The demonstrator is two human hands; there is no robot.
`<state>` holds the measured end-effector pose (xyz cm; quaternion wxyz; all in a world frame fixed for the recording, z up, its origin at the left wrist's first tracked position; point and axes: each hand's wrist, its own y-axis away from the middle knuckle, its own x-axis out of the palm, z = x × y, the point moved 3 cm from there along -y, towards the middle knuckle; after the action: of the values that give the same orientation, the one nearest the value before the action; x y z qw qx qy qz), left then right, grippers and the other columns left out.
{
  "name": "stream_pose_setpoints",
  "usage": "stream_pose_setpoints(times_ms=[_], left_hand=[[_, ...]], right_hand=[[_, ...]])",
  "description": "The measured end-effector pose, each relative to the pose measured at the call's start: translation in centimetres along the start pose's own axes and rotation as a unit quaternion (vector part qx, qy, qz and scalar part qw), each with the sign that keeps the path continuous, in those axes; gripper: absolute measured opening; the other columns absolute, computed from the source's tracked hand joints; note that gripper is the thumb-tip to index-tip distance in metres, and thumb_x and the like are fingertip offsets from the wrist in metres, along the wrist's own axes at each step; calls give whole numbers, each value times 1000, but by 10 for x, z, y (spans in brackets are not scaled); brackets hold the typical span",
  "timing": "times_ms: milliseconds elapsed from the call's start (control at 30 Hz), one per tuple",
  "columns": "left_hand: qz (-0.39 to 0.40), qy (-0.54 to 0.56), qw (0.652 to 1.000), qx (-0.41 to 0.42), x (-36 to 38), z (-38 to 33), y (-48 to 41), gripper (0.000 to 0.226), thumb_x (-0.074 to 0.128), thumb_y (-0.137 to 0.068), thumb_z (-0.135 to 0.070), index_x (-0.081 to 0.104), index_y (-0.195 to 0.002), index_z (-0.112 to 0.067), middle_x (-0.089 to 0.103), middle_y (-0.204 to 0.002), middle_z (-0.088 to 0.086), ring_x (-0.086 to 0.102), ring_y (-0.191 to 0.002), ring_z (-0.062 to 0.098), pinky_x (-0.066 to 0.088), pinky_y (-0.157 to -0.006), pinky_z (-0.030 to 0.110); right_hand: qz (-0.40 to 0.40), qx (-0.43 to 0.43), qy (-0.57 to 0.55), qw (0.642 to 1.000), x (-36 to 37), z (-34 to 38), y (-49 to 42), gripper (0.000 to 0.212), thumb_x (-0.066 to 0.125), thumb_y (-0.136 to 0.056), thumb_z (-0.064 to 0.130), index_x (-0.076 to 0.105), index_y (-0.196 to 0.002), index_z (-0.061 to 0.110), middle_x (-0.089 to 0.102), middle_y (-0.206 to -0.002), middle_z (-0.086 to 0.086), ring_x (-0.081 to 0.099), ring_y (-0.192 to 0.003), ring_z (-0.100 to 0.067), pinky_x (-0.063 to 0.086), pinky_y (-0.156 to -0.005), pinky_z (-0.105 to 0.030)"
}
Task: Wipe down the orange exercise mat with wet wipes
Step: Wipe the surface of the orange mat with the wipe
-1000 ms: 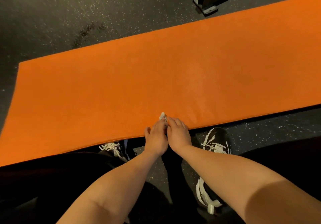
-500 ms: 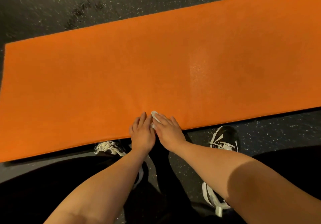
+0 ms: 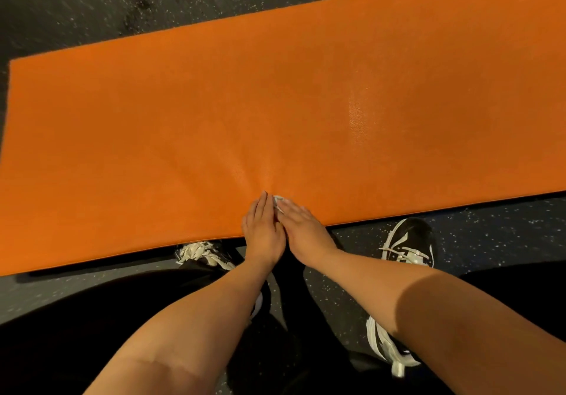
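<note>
Nearest, two shoes (image 3: 410, 244) stand on the floor (image 3: 490, 235) just off the mat's (image 3: 183, 112) near long edge. Above them the left hand (image 3: 263, 229) and right hand (image 3: 301, 229) lie side by side, touching, across that edge about midway along it. Both are flat, fingers straight, pressing down rather than gripping. A white wipe (image 3: 278, 202) peeks out between the fingertips, mostly under the right hand's fingers; how much of it is spread out is hidden.

The mat lies flat on the floor, its far edge and left corners in view.

To wipe well, I would keep the palms flat and the wipe pinned, then push away in straight overlapping strokes toward the far edge. The creases fanning out ahead of the fingers suggest the surface bunches, so moderate pressure seems wise. A glossy streak (image 3: 355, 118) right of centre may be dampness.
</note>
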<state>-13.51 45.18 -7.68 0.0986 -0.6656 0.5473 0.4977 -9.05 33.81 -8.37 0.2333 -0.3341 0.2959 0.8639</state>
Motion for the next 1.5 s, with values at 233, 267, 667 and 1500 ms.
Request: stream_pose_setpoints(times_ms=[233,267,667,1500], left_hand=[[31,-41,999,7,-2,-4,0,64,44,-101,-15,18,-160,-18,2,-169,-1,-4,-154,18,2,-124,43],[32,-48,998,2,-2,-6,0,64,44,-102,-16,19,-160,-19,2,-169,-1,-4,-154,19,2,-123,43],[76,-110,991,-22,-11,-20,-2,59,40,-103,-26,21,-159,-27,2,-169,3,-2,-155,25,5,-122,46],[143,-130,980,-53,-13,-47,8,58,35,-103,-22,23,-158,-37,-1,-169,1,-10,-154,30,-1,-123,52]], right_hand=[[-91,125,29,988,-29,-52,10,52,34,-109,15,27,-159,20,8,-169,7,0,-156,-12,0,-128,-38],[-99,143,30,984,-30,-53,10,52,34,-108,14,26,-160,18,7,-169,6,0,-156,-12,-1,-127,-38],[-50,103,44,993,-21,-28,0,60,37,-105,9,18,-161,19,1,-170,7,-3,-156,-12,0,-127,-37],[18,28,8,999,-22,-17,11,75,43,-97,-3,10,-162,14,-4,-170,5,-6,-156,-15,3,-127,-37]])
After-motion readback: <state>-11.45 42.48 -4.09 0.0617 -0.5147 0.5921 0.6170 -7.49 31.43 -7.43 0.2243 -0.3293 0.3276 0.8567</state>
